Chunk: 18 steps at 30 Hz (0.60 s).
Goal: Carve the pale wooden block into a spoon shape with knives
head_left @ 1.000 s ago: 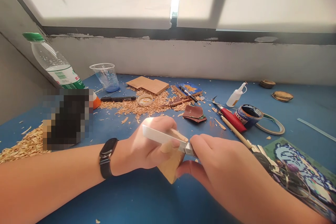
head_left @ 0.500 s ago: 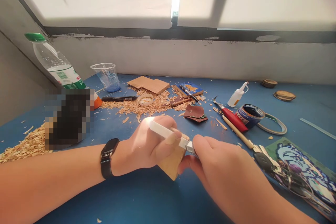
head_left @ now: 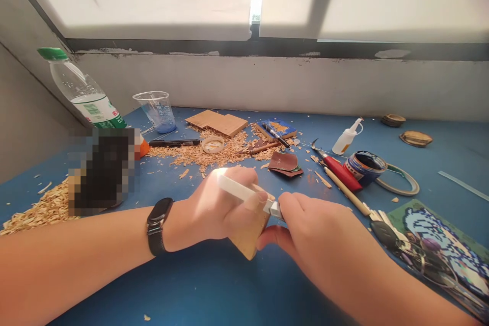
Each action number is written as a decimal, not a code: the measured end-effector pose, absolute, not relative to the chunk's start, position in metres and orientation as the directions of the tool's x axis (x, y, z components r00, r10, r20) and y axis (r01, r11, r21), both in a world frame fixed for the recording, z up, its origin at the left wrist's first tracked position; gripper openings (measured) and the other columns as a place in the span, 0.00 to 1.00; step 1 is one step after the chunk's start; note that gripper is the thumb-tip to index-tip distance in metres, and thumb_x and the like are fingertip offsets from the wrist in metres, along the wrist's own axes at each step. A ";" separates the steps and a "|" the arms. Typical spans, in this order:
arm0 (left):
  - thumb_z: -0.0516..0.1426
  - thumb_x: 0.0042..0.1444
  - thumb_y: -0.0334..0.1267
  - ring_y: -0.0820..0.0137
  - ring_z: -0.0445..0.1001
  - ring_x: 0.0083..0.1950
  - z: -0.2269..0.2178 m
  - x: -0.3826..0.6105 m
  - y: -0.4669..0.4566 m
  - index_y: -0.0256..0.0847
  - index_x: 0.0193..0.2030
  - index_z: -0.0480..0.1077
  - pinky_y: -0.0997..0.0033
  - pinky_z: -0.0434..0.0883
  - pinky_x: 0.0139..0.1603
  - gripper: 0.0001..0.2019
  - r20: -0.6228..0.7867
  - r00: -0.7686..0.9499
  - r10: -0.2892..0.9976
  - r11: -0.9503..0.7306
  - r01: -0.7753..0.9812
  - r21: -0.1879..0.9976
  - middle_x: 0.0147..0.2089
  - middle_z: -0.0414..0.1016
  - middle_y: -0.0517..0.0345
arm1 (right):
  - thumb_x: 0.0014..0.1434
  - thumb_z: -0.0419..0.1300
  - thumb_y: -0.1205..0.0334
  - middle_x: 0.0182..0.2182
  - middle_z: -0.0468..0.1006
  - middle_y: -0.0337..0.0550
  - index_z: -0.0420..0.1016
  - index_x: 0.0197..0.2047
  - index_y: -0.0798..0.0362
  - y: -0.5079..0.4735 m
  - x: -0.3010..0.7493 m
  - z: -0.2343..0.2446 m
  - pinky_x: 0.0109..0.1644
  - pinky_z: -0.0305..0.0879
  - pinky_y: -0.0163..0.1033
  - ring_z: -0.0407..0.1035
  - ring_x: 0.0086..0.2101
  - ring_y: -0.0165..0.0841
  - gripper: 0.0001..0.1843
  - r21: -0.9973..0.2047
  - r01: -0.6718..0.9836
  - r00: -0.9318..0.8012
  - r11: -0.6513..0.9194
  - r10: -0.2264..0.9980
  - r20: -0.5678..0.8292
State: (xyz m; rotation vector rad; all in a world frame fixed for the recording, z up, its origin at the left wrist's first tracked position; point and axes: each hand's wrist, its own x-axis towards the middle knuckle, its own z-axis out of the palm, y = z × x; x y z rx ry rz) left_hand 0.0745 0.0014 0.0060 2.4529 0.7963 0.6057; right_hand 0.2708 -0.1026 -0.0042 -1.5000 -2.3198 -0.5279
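Note:
My left hand point(head_left: 225, 204), with a black watch point(head_left: 159, 224) on its wrist, is closed around a small pale wooden block point(head_left: 246, 239). A knife's bright flat blade point(head_left: 240, 191) lies across the block's upper side, against or close to my left thumb. The knife's handle is mostly hidden inside my right hand point(head_left: 313, 224), whose fingers are wrapped round it. My right thumb presses near the block's lower right edge. Much of the block is covered by my left fingers.
Wood shavings point(head_left: 229, 150) lie beyond my hands, around a thin board point(head_left: 217, 122). A bottle point(head_left: 86, 86) and plastic cup point(head_left: 155, 112) stand at the left. On the right are a glue bottle point(head_left: 346, 137), a red-handled hooked tool point(head_left: 340, 170), a paint jar point(head_left: 364, 168) and keys point(head_left: 385, 234).
My right hand and the knife have shifted very slightly at the block. Both hands keep their grip; the rest of the scene drifts slightly with the camera.

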 end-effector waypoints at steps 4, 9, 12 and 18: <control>0.49 0.64 0.54 0.72 0.55 0.24 0.003 0.075 0.004 0.42 0.29 0.60 0.68 0.51 0.24 0.19 0.327 0.746 0.580 -0.785 0.405 0.470 0.24 0.63 0.60 | 0.57 0.75 0.55 0.21 0.68 0.32 0.63 0.29 0.48 -0.101 0.273 -0.003 0.22 0.42 0.41 0.65 0.18 0.33 0.22 0.129 0.894 -0.440 0.430 0.783 0.441; 0.52 0.70 0.50 0.74 0.56 0.25 0.004 0.074 0.006 0.41 0.31 0.64 0.69 0.54 0.25 0.18 0.310 0.743 0.593 -0.726 0.327 0.604 0.25 0.61 0.63 | 0.66 0.66 0.43 0.21 0.69 0.32 0.64 0.31 0.48 -0.099 0.276 -0.008 0.23 0.44 0.40 0.66 0.18 0.34 0.23 0.024 0.928 -0.340 0.372 0.818 0.463; 0.51 0.73 0.53 0.74 0.57 0.26 0.003 0.072 0.007 0.40 0.30 0.62 0.70 0.57 0.26 0.23 0.234 0.729 0.643 -0.607 0.300 0.736 0.26 0.61 0.62 | 0.72 0.51 0.35 0.20 0.67 0.33 0.63 0.31 0.47 -0.098 0.277 -0.010 0.23 0.45 0.41 0.67 0.18 0.35 0.27 -0.015 0.942 -0.287 0.335 0.830 0.478; 0.52 0.70 0.53 0.74 0.54 0.26 0.002 0.072 0.005 0.41 0.29 0.61 0.70 0.54 0.24 0.21 0.263 0.722 0.639 -0.627 0.291 0.723 0.25 0.58 0.63 | 0.76 0.47 0.39 0.21 0.66 0.32 0.60 0.32 0.45 -0.102 0.276 -0.006 0.23 0.43 0.42 0.63 0.17 0.35 0.24 -0.021 0.934 -0.312 0.357 0.842 0.439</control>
